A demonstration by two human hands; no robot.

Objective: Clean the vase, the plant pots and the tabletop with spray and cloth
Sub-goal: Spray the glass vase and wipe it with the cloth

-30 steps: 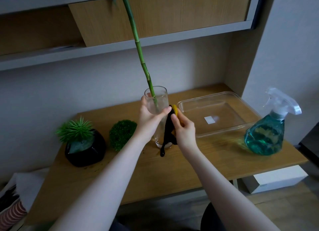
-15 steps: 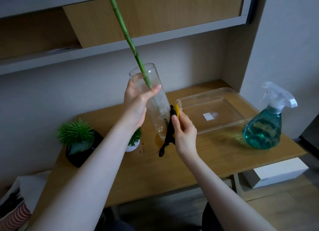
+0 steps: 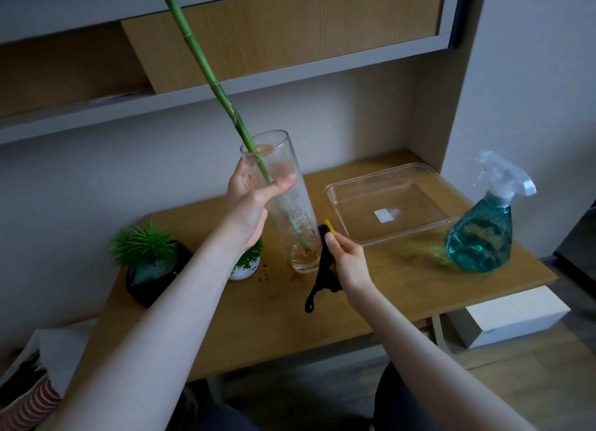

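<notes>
Wooden desk (image 3: 371, 305) set in a grey alcove under a shelf carries everything here, yet the tall clear glass vase (image 3: 283, 201) is off it now: a second ago it stood upright on the wood, and it has since been lifted and tipped, mouth toward the person's left, base hanging just above the surface. The left hand (image 3: 250, 205) grips the vase near its rim, fingers and thumb curled round the glass, and a long green bamboo stem (image 3: 206, 76) slants out of the mouth toward the upper left. The right hand (image 3: 350, 263) pinches a dark cloth with a yellow edge (image 3: 324, 269) against the lower wall of the glass, close to the base, its tail dangling free. I judge this the wiping of the vase, its outside now reachable all round. Dark specks (image 3: 264, 274) and a wet-looking patch lie on the wood below it, so the desk will likely need a pass too. To the left stand a small white pot with green foliage (image 3: 246, 266) and a black pot with a spiky green plant (image 3: 151, 263); to the right, a clear plastic tray (image 3: 338, 214), then a teal spray bottle with a white trigger (image 3: 480, 234).
</notes>
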